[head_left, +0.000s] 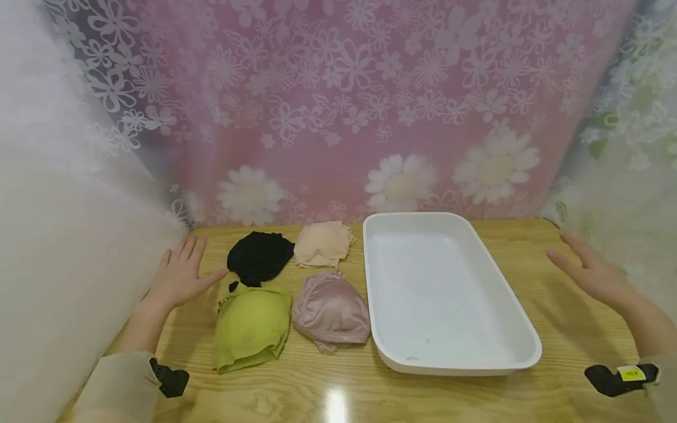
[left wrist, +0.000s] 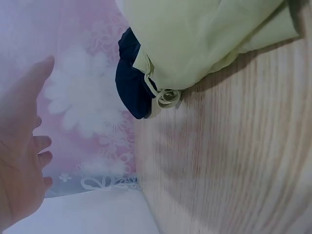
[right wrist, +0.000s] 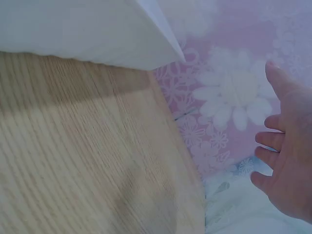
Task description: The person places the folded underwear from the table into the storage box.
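In the head view my left hand (head_left: 182, 273) is spread out at the left, holding nothing, its thumb toward a black folded garment (head_left: 259, 255). Below that garment lies a lime-green bra (head_left: 252, 326), folded into a cup shape. A beige folded garment (head_left: 324, 244) sits to the black one's right, and a mauve satin bra (head_left: 332, 310) with lace edging lies in front of it. My right hand (head_left: 595, 273) is held over the table's right side with fingers extended, nothing in it. Between the mauve bra and that hand stands a white rectangular tray (head_left: 376, 282) with nothing inside.
The wooden table (head_left: 254, 399) carries everything. A pink floral curtain (head_left: 317, 117) hangs along its back edge. A white sheet (head_left: 63, 205) closes off the left side, and a pale flowered curtain (head_left: 634, 194) the right.
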The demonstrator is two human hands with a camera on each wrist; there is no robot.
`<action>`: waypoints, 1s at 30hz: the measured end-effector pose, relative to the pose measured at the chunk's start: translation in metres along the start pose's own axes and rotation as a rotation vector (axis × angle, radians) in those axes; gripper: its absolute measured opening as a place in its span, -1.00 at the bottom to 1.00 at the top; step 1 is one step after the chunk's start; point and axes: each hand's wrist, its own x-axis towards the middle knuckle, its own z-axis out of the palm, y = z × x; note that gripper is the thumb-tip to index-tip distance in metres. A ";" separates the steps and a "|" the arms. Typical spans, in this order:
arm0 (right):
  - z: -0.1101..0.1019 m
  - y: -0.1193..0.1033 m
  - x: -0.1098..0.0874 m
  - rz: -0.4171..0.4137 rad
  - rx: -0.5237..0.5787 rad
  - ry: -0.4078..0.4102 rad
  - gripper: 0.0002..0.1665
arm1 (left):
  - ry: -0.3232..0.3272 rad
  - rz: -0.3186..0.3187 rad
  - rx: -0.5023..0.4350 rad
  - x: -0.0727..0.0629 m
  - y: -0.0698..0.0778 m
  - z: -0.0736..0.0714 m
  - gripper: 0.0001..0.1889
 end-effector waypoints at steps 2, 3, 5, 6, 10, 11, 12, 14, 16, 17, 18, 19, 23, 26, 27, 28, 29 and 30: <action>0.001 -0.004 -0.006 0.008 0.034 -0.005 -0.18 | -0.001 0.011 -0.061 -0.005 0.003 -0.004 0.00; 0.002 -0.005 -0.010 0.007 0.040 -0.003 -0.18 | -0.004 0.013 -0.105 -0.007 0.005 -0.006 -0.02; 0.004 -0.007 -0.016 -0.001 0.046 -0.002 -0.16 | -0.025 0.008 -0.219 -0.013 0.009 -0.008 -0.06; 0.006 -0.007 -0.019 -0.013 0.047 -0.004 -0.16 | -0.038 0.004 -0.272 -0.015 0.011 -0.009 -0.08; 0.011 -0.011 -0.032 -0.037 0.052 -0.081 -0.13 | -0.105 -0.045 -0.447 -0.027 0.017 -0.006 -0.14; 0.012 -0.012 -0.035 -0.039 0.058 -0.120 -0.12 | -0.117 -0.054 -0.474 -0.029 0.018 -0.004 -0.16; 0.015 -0.013 -0.038 -0.047 0.062 -0.152 -0.11 | -0.132 -0.062 -0.497 -0.032 0.019 -0.003 -0.16; 0.020 -0.016 -0.044 -0.065 0.063 -0.212 -0.09 | -0.158 -0.080 -0.541 -0.036 0.022 0.000 -0.18; 0.027 -0.016 -0.051 -0.085 0.068 -0.249 -0.07 | -0.190 -0.092 -0.581 -0.039 0.024 0.004 -0.18; 0.031 -0.016 -0.054 -0.100 0.062 -0.249 -0.05 | -0.210 -0.101 -0.598 -0.040 0.025 0.006 -0.18; 0.035 -0.015 -0.056 -0.120 0.063 -0.248 -0.05 | -0.226 -0.110 -0.607 -0.041 0.025 0.008 -0.17; 0.039 -0.014 -0.059 -0.142 0.065 -0.243 -0.03 | -0.237 -0.115 -0.619 -0.042 0.026 0.010 -0.17; 0.053 -0.017 -0.067 -0.204 0.107 -0.259 0.04 | -0.272 -0.143 -0.653 -0.047 0.026 0.019 -0.15; 0.058 -0.020 -0.072 -0.227 0.135 -0.276 0.09 | -0.292 -0.153 -0.674 -0.050 0.027 0.023 -0.14; 0.060 -0.021 -0.073 -0.235 0.137 -0.276 0.09 | -0.300 -0.158 -0.683 -0.051 0.027 0.024 -0.14; 0.061 -0.021 -0.074 -0.243 0.135 -0.273 0.09 | -0.309 -0.160 -0.691 -0.052 0.028 0.026 -0.13; 0.062 -0.021 -0.076 -0.247 0.139 -0.273 0.10 | -0.320 -0.164 -0.694 -0.052 0.028 0.027 -0.13; 0.063 -0.021 -0.077 -0.250 0.136 -0.270 0.10 | -0.332 -0.171 -0.700 -0.052 0.029 0.028 -0.13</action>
